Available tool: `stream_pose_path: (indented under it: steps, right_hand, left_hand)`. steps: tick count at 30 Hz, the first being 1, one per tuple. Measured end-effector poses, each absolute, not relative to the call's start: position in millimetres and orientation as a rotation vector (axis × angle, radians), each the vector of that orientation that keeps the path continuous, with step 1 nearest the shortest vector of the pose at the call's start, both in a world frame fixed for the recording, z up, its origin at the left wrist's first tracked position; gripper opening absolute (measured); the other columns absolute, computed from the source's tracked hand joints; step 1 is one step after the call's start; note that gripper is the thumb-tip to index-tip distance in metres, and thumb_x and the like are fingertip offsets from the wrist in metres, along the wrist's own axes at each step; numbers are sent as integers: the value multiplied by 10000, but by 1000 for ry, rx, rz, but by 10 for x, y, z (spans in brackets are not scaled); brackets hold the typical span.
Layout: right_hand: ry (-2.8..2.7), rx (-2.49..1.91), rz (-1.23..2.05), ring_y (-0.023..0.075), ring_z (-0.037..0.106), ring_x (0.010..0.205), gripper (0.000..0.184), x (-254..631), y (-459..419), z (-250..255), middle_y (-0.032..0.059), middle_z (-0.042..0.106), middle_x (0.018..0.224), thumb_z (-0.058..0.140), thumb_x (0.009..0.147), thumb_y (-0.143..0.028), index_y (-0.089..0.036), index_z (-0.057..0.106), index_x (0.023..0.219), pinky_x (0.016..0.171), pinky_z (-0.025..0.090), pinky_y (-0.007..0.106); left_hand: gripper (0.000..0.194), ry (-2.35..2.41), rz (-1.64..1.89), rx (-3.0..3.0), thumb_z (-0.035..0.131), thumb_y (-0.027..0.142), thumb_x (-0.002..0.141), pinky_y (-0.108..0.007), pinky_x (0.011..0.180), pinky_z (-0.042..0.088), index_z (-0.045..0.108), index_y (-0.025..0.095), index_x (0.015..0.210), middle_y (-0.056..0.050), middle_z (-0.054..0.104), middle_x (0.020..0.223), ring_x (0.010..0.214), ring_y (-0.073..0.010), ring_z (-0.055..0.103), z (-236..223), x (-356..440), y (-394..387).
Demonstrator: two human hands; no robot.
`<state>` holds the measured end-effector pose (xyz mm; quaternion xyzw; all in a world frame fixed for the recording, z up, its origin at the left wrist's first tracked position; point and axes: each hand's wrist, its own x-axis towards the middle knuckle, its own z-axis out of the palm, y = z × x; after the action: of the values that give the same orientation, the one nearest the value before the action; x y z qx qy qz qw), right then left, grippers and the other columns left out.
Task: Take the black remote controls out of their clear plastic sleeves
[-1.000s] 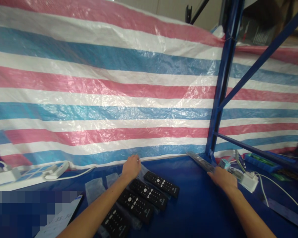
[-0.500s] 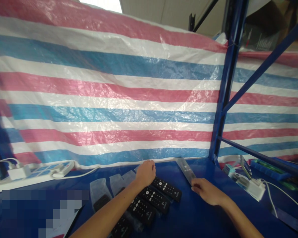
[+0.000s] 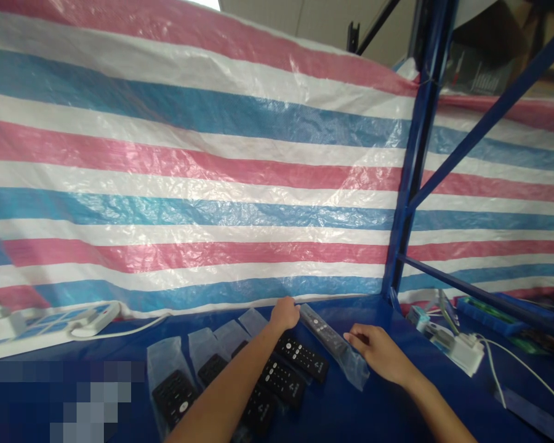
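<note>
A black remote control in a clear plastic bag point(image 3: 329, 339) lies slanted on the blue table. My right hand point(image 3: 377, 352) is just right of it, fingers loosely bent and apart, with nothing visible between them. My left hand point(image 3: 285, 314) is closed beside the bagged remote's far end; whatever its fingers pinch is hidden. Under and beside my left forearm is a row of black remotes, among them one remote point(image 3: 303, 355) next to the bagged one and another remote point(image 3: 173, 394) at the left end. Clear bag ends point(image 3: 166, 352) stick out beyond the row. My forearm covers part of the row.
A white power strip point(image 3: 50, 329) with a cable stands at the back left. Striped plastic sheeting point(image 3: 203, 215) hangs behind the table point(image 3: 332, 412). A blue metal post point(image 3: 404, 184) rises at the right, near white plugs and cables point(image 3: 464, 354). A blurred patch covers the lower left.
The bagged remote has come leftward and nearer, beside the row. My right hand, earlier gripping its near end, has let go. The view has shifted slightly.
</note>
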<state>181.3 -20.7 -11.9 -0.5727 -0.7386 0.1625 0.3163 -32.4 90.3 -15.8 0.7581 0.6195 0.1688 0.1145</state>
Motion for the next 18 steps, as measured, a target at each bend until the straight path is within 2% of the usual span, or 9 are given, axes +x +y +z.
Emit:
stream_pose_path:
  steps: [4,10,15,18]
  right_hand:
    - [-1960,-1512,409,125,474,552,401,1845,-199,-117,-29,513,562,434,866,-470,-190,500,587,530,341,231]
    - [-1931,-1515,393,130,471,545,412,1841,-216,-91,-27,512,544,430,867,-474,-191,520,581,522,340,231]
    - [-1927,-1516,372,130,463,537,424,1845,-218,-85,-24,512,542,417,875,-473,-194,517,573,518,332,232]
    - [-1937,-1521,369,134,479,543,417,1842,-223,-81,-20,529,551,417,874,-463,-194,526,575,524,335,235]
  left_hand:
    - [246,1784,502,2180,511,253,864,-268,792,468,718,138,799,-119,719,907,905,-219,657,-201,-231,993]
    - [205,1755,542,2175,532,77,776,-236,748,458,700,150,683,-85,718,811,840,-196,655,-226,-236,995]
    - [213,1800,553,2145,506,65,788,-247,748,461,706,132,759,-104,716,850,861,-211,660,-185,-245,1008]
    - [187,1847,539,2102,523,150,828,-269,755,469,705,106,819,-143,712,898,884,-236,661,-182,-210,1008]
